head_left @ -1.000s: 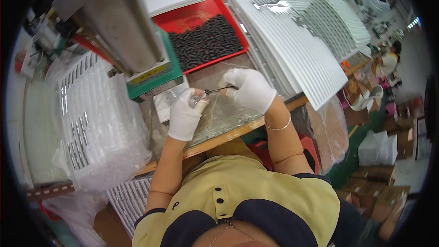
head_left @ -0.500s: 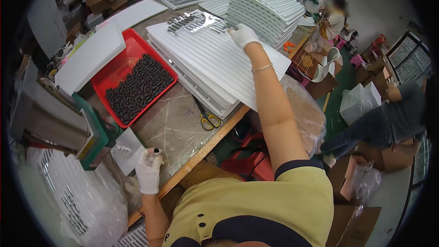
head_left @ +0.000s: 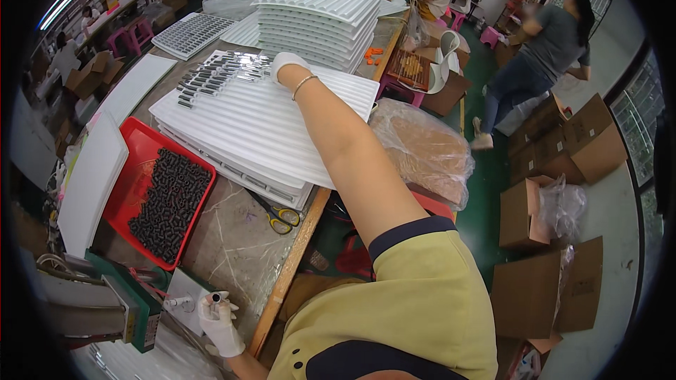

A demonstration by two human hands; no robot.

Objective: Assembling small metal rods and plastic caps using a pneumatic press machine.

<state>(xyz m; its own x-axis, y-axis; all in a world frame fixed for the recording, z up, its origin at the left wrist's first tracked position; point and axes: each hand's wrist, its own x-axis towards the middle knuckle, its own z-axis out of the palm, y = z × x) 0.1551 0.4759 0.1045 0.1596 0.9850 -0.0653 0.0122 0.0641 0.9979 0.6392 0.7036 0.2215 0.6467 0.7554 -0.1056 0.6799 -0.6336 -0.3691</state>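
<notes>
My left hand (head_left: 222,329), in a white glove, is closed round a short tube (head_left: 216,297) whose dark round end shows above the fingers. It is beside a small white plate with a metal fitting (head_left: 182,302), at the green machine (head_left: 144,309). My right hand (head_left: 290,67), gloved too, reaches far across to the right end of a cluster of shiny silver tubes (head_left: 218,74). These lie in rows on a white ridged tray (head_left: 246,127) on top of a stack. Its fingers are mostly hidden behind the back of the glove.
Left of the tray stack, a red bin (head_left: 127,148) holds many small black cylindrical parts (head_left: 169,200). Yellow-and-black scissors (head_left: 282,219) lie near the wooden table edge. A tall stack of white trays (head_left: 320,21) stands behind. At right are cardboard boxes (head_left: 528,295) and a standing person (head_left: 535,49).
The view has swung to the right, so the table sits further left. My right hand stays at the silver tubes, its fingers now less visible. My left hand still holds the short tube.
</notes>
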